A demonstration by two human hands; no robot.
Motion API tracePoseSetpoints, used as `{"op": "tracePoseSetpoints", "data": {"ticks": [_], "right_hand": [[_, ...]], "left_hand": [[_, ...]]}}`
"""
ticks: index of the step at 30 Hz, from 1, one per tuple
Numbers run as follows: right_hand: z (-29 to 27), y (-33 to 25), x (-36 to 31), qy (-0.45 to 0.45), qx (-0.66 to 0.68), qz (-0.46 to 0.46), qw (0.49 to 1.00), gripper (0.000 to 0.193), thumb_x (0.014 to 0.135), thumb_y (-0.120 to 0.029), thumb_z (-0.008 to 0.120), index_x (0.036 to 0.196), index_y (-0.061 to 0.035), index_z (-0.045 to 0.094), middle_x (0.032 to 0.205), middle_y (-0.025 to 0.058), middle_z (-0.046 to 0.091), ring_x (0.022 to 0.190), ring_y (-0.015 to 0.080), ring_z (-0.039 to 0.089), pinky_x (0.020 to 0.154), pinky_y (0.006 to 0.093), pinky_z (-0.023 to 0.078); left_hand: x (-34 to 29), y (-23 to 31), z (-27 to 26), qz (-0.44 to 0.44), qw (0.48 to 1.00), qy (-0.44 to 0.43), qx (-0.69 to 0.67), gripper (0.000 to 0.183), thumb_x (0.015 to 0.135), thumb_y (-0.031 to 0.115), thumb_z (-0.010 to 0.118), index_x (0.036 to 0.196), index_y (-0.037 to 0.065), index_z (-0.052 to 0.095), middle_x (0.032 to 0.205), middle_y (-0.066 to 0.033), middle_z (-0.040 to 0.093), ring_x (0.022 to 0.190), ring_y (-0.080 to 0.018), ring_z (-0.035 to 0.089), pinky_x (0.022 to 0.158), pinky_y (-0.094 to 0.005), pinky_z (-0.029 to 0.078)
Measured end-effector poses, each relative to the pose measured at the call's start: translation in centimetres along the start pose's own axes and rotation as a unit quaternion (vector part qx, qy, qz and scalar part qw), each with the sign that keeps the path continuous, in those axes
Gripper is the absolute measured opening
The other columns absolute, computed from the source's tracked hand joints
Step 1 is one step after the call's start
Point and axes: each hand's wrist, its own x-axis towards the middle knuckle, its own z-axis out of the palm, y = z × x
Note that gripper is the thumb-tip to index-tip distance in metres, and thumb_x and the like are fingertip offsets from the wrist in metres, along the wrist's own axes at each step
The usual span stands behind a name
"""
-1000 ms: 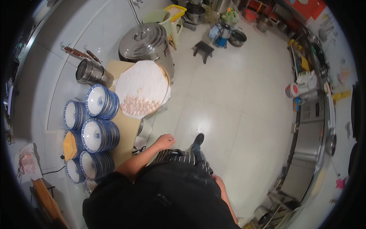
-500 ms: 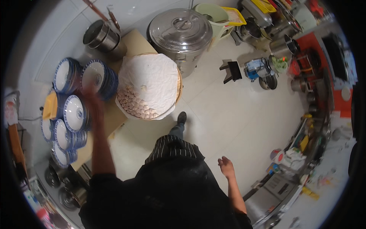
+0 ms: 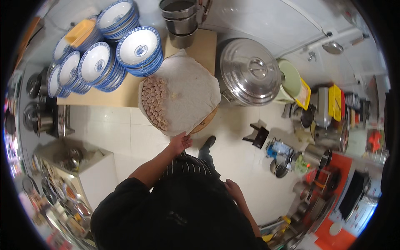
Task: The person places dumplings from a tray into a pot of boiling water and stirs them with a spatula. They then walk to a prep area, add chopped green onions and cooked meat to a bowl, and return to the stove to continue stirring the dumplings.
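Note:
My left hand point(image 3: 179, 143) is at the near edge of a round wicker tray point(image 3: 207, 119), its fingers loosely apart. They overlap the edge of the pale cloth point(image 3: 193, 93) lining the tray; whether they touch it I cannot tell. Small pinkish-brown dumpling-like pieces point(image 3: 153, 102) cover the left part of the cloth, set close together. My right hand point(image 3: 234, 189) hangs low beside the striped apron point(image 3: 193, 168), with its fingers partly hidden and nothing visible in it.
Stacks of blue-and-white bowls point(image 3: 138, 46) and a yellow container point(image 3: 80, 33) stand on a wooden table point(image 3: 125, 98). A large lidded steel pot point(image 3: 250, 71) stands right of the tray. Farther right are a small dark stool point(image 3: 257, 136) and a blue machine point(image 3: 279, 148) on the floor.
My view has swung left, so the bowls and tray sit differently in it. My left hand has come back from beside the bowls to the tray's near edge. My right hand is closer to my body.

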Motion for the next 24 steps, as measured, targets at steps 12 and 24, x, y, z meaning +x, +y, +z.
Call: {"op": "tracePoseSetpoints", "data": {"ticks": [12,24], "right_hand": [[-18.3,13.2,5.1,0.139,0.024,-0.085,0.986,0.036,0.093,-0.033,0.056,0.085,0.0012,0.049,0.081,0.0236,0.063,0.080,0.0447,0.060,0.069,0.0474,0.047],[-12.7,25.2,7.1,0.097,0.139,-0.020,0.985,0.042,0.092,-0.038,0.056,0.087,0.0029,0.052,0.084,0.0258,0.064,0.083,0.0441,0.061,0.073,0.0486,0.048]], "left_hand": [[-2.3,-5.1,3.5,0.152,0.985,0.063,-0.046,0.049,0.100,0.027,0.048,0.141,0.003,0.036,0.142,-0.0180,0.048,0.125,-0.0377,0.051,0.104,-0.0499,0.044],[-7.9,-8.0,1.5,0.019,0.901,0.258,0.348,0.043,0.098,0.027,0.054,0.134,0.005,0.047,0.116,-0.0130,0.060,0.094,-0.0292,0.063,0.070,-0.0412,0.056]]}}
